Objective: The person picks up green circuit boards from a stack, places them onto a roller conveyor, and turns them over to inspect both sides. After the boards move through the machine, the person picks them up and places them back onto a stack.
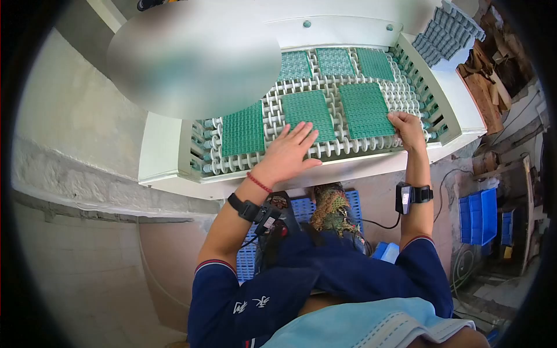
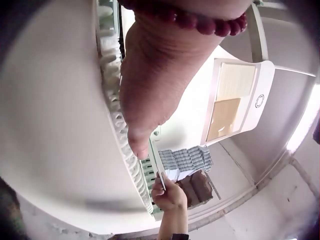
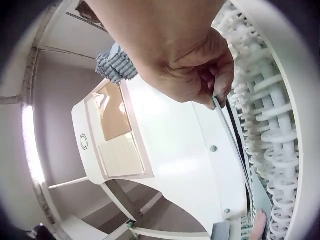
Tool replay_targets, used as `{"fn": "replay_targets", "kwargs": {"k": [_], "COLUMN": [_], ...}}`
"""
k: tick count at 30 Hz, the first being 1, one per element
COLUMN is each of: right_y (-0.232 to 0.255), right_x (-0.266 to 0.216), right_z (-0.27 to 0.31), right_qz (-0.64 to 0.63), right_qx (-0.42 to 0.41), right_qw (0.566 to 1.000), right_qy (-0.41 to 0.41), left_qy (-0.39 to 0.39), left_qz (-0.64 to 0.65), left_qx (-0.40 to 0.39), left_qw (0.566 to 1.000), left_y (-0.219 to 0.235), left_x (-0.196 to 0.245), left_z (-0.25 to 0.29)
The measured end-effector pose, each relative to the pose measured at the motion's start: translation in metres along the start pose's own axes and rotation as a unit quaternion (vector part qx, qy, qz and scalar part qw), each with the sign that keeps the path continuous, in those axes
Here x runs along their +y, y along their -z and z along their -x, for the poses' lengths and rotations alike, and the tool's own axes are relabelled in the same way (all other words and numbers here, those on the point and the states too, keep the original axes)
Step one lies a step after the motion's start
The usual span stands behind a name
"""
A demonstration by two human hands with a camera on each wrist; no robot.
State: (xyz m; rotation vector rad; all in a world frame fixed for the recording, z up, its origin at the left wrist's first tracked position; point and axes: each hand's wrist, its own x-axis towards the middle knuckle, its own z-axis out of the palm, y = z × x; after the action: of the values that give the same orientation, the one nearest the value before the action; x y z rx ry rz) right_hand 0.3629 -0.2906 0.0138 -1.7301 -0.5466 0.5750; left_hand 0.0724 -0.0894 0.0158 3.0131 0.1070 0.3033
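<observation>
Thin green circuit board panels lie in two rows on a bed of white wheeled rollers point(image 1: 272, 123). My right hand point(image 1: 409, 129) pinches the near right corner of the right front panel point(image 1: 365, 110) between thumb and fingers. The right wrist view shows that hand point(image 3: 185, 65) gripping the thin edge, the panel seen almost edge-on. Fingers spread and straight, my left hand point(image 1: 290, 151) rests its fingertips on the near edge of the middle front panel point(image 1: 306, 109). Another panel point(image 1: 242, 132) lies left of it, and several more, including one at the back right point(image 1: 375, 64), sit behind.
A white machine frame point(image 1: 348, 169) surrounds the rollers. On its right side stands a stack of grey ribbed racks point(image 1: 448, 33). Blue bins point(image 1: 478, 216) are at the far right, with broken cardboard point(image 1: 483, 95) above them. A blue slatted mat point(image 1: 351, 203) lies underfoot.
</observation>
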Motion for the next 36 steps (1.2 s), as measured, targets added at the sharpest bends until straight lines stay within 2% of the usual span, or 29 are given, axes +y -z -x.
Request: {"fn": "replay_targets", "kwargs": {"k": [2, 5, 6, 9, 11, 13, 15, 18, 21, 22, 26, 28, 30, 33, 34, 36], "right_y": [-0.014, -0.034, -0.030, -0.001, 0.026, 0.053, 0.070, 0.065, 0.039, 0.030, -0.007, -0.028, -0.047, -0.075, -0.081, -0.092], "right_x": [-0.001, -0.008, 0.002, -0.002, -0.011, -0.006, 0.005, 0.016, 0.003, 0.005, -0.001, -0.009, -0.009, -0.004, -0.002, -0.001], "right_z": [-0.007, -0.014, -0.022, -0.028, -0.027, -0.035, -0.038, -0.026, -0.006, 0.001, 0.027, 0.041, 0.050, 0.052, 0.052, 0.050], "right_qz": [0.003, 0.226, 0.271, 0.263, 0.206, 0.237, 0.293, 0.435, 0.436, 0.419, 0.321, 0.273, 0.230, 0.197, 0.207, 0.227], "right_qx": [-0.015, 0.044, 0.070, 0.130, 0.143, 0.159, 0.181, 0.208, 0.233, 0.244, 0.192, 0.147, 0.146, 0.190, 0.192, 0.200], "right_qw": [1.000, 0.972, 0.951, 0.946, 0.965, 0.956, 0.937, 0.869, 0.866, 0.864, 0.895, 0.915, 0.914, 0.864, 0.850, 0.818], "right_qy": [0.010, 0.046, 0.132, 0.140, 0.083, 0.066, 0.048, 0.109, 0.080, 0.138, 0.244, 0.257, 0.302, 0.422, 0.445, 0.489], "left_qy": [0.012, 0.008, 0.008, 0.009, 0.012, 0.020, 0.024, 0.033, 0.035, 0.037, 0.037, 0.053, 0.066, 0.135, 0.130, 0.218], "left_qz": [-0.006, 0.018, 0.016, 0.011, 0.008, 0.015, 0.020, 0.025, 0.039, 0.042, 0.073, 0.086, 0.096, 0.093, 0.042, -0.006], "left_qx": [-0.013, -0.015, -0.014, -0.003, 0.003, 0.007, 0.007, 0.012, 0.026, 0.031, 0.058, 0.077, 0.094, 0.121, 0.182, 0.213], "left_qw": [1.000, 1.000, 1.000, 1.000, 1.000, 1.000, 0.999, 0.999, 0.998, 0.998, 0.995, 0.992, 0.989, 0.979, 0.974, 0.953], "left_y": [0.007, 0.013, 0.014, 0.013, 0.009, 0.007, 0.006, 0.007, 0.014, 0.019, 0.043, 0.065, 0.094, 0.143, 0.154, 0.174], "left_x": [-0.006, -0.013, -0.014, -0.018, -0.020, -0.023, -0.023, -0.023, -0.019, -0.018, -0.014, -0.014, -0.011, -0.023, -0.034, -0.060], "left_z": [0.008, 0.014, 0.015, 0.014, 0.013, 0.010, 0.009, 0.005, 0.008, 0.011, 0.028, 0.043, 0.055, 0.065, 0.065, 0.059]}}
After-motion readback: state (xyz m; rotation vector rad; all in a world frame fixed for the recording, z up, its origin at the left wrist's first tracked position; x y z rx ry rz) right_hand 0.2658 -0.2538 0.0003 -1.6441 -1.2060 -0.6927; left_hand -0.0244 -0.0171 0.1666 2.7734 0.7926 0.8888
